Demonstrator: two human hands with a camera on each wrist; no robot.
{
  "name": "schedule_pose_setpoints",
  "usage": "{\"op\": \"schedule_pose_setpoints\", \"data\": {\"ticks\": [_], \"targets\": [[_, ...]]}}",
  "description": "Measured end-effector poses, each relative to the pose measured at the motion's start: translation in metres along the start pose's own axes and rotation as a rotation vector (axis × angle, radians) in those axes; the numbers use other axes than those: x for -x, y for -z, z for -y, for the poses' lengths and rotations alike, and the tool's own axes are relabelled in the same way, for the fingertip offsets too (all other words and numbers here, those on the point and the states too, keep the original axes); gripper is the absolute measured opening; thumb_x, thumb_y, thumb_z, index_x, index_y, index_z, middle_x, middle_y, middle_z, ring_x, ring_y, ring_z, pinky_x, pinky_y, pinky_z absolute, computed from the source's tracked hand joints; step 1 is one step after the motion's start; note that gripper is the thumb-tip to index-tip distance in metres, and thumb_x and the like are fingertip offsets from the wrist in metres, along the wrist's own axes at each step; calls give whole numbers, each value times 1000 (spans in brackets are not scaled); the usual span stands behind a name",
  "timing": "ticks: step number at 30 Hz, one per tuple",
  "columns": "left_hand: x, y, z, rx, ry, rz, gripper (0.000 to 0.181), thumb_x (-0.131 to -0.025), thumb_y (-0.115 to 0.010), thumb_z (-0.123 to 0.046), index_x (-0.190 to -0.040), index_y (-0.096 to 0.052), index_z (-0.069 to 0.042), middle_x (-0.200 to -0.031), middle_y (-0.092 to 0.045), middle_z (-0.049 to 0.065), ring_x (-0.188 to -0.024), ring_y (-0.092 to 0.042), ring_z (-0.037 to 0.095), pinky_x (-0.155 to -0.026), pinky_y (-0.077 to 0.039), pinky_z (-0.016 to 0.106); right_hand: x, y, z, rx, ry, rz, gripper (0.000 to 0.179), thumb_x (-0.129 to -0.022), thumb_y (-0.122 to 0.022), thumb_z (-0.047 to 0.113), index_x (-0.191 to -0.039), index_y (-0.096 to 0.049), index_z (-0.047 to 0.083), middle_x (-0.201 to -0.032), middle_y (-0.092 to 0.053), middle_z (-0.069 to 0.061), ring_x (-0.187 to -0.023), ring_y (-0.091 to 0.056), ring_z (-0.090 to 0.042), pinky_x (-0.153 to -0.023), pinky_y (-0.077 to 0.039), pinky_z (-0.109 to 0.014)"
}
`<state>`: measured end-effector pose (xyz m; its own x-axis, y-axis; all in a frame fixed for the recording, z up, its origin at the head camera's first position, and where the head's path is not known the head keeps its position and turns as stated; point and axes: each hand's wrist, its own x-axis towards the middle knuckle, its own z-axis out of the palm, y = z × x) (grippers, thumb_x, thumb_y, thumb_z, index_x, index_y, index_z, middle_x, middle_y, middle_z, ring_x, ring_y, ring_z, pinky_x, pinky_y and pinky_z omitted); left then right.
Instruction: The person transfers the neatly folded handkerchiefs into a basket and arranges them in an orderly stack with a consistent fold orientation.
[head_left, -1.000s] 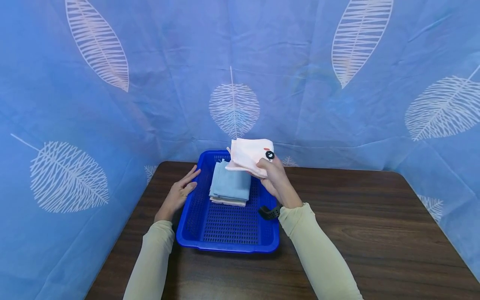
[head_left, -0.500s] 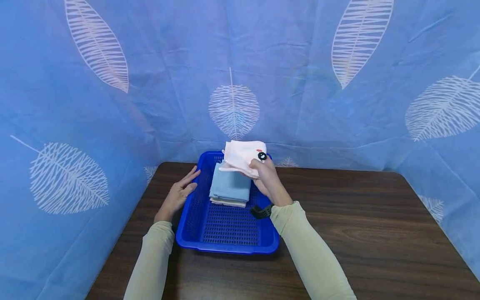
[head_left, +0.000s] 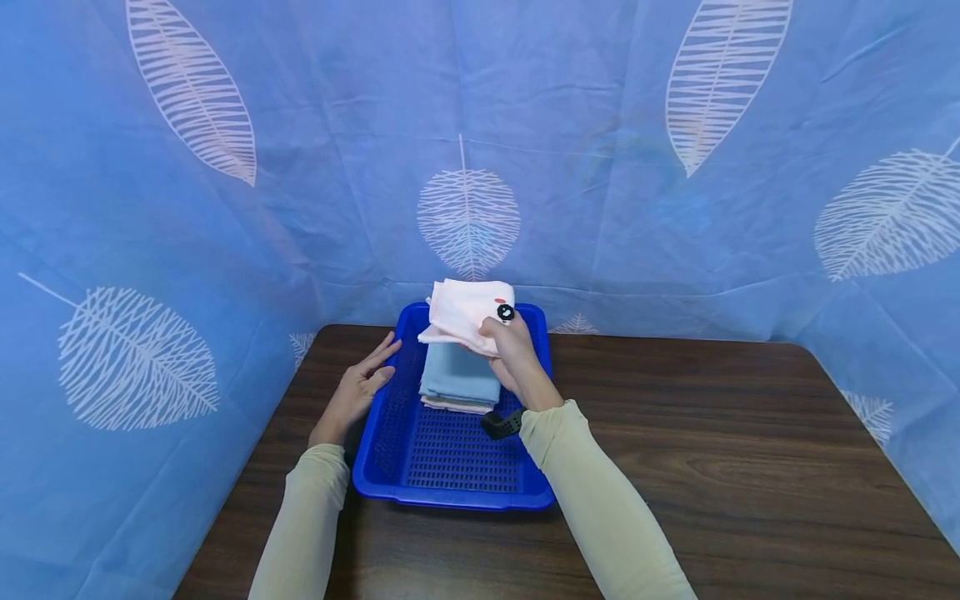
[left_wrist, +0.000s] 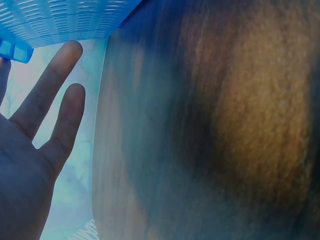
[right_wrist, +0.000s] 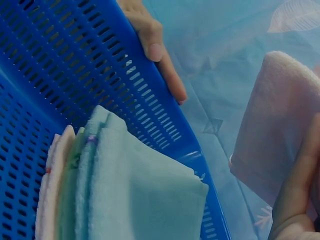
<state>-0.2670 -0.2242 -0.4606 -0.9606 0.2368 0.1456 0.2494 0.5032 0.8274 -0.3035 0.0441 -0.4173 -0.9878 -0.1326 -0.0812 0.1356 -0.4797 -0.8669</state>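
Observation:
A folded pale pink towel [head_left: 465, 308] with a black round mark and a red patch is pinched between the thumb and fingers of my right hand [head_left: 517, 354]. It hangs above the far part of a blue plastic basket [head_left: 465, 497]. Inside the basket lies a stack of folded towels, a light blue towel [head_left: 459, 372] on top. The right wrist view shows green and pinkish layers beneath that blue towel [right_wrist: 150, 185]. My left hand [head_left: 352, 398] rests against the basket's left rim, its fingers straight and spread; the left wrist view shows those fingers beside the basket wall [left_wrist: 65, 20].
The basket stands on a dark brown wooden table [head_left: 712, 433]. A blue curtain [head_left: 600, 208] with white leaf prints hangs close behind and to the sides. A black wrist strap [head_left: 501, 425] sticks out from my right wrist over the basket.
My right hand has moved left with the pink towel, which now covers the far part of the light blue towel. My left hand stays at the rim.

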Motion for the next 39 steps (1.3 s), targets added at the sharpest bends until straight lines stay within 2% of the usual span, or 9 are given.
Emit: {"op": "schedule_pose_setpoints", "data": {"ticks": [11,18,22,27,33,39], "targets": [[0,-1,-4,-10,4,0,48,-108,-50,-17,-155,-44,-10,-169,-28,10,-157,-25,38,-125,-21,64,-6,-2,-14,-33,6,-86,65,-85,-44,-8,-147,-33,7,-144,-51,-18,-127,-59,-31,-73,-62,-30],[-12,-9,36,2,2,-22,48,-108,-50,-22,-156,-44,-20,-170,-26,1,-159,-23,33,-126,-18,63,-10,3,-19,-55,-6,-104,67,-83,-44,-10,-148,-33,6,-141,-53,-17,-123,-59,-29,-72,-62,-29],[-14,-10,41,-10,-14,-34,48,-108,-51,-29,-156,-44,-27,-170,-27,-4,-159,-24,31,-126,-21,62,-10,5,-21,-22,-11,-92,73,-83,-43,-11,-152,-29,8,-146,-50,-18,-125,-58,-30,-71,-62,-32],[-15,-8,41,-19,-13,-45,47,-108,-51,-32,-154,-45,-31,-169,-28,-9,-159,-25,28,-126,-20,61,-11,4,-21,69,-10,-73,76,-85,-44,-9,-156,-25,9,-146,-49,-17,-120,-58,-27,-74,-59,-31],[-15,-6,39,12,10,-39,48,-108,-51,-25,-155,-45,-25,-170,-27,-5,-159,-23,29,-127,-17,60,-11,3,-25,203,-24,-50,72,-85,-47,-6,-153,-27,6,-148,-48,-16,-121,-54,-23,-90,-52,-31],[-6,-2,12,29,29,-8,48,-108,-50,-17,-156,-44,-14,-170,-26,8,-158,-23,35,-126,-18,63,-10,5,-28,374,-104,-87,81,-84,-51,-1,-158,-18,3,-155,-38,-17,-122,-46,-27,-96,-42,-38]]}}
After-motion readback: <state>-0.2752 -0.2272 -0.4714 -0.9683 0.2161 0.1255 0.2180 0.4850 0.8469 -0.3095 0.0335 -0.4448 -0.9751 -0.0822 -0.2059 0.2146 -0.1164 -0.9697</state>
